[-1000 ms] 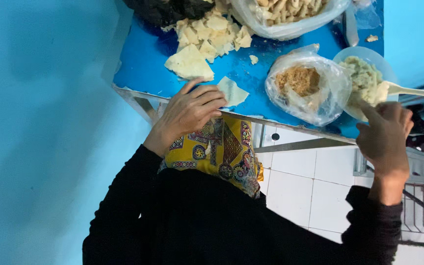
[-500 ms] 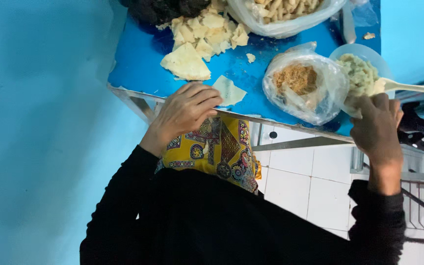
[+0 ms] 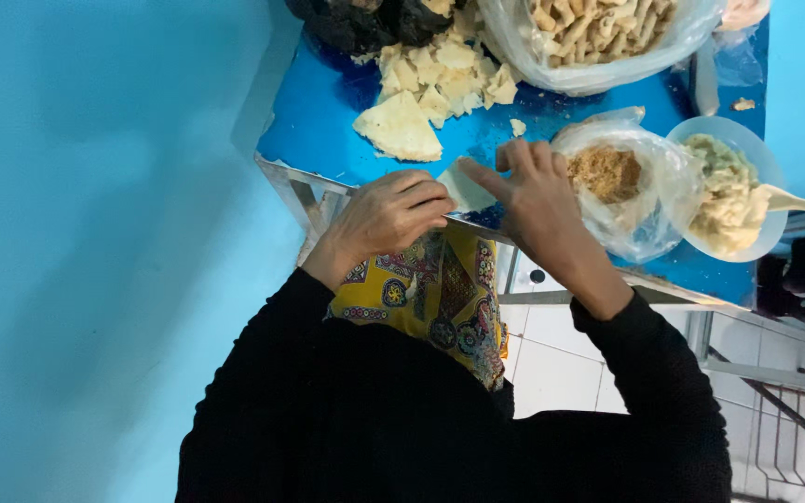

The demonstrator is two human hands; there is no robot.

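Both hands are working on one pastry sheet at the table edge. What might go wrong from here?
The pastry sheet lies at the near edge of the blue table, pinched between the left hand and right hand; it may slip off or tear. The right wrist is close to the open bag of brown filling and might knock it.

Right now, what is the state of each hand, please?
Left hand: closed, pinching the near edge of the wrapper.
Right hand: fingers partly open, touching the same wrapper; a firm grip cannot be told.
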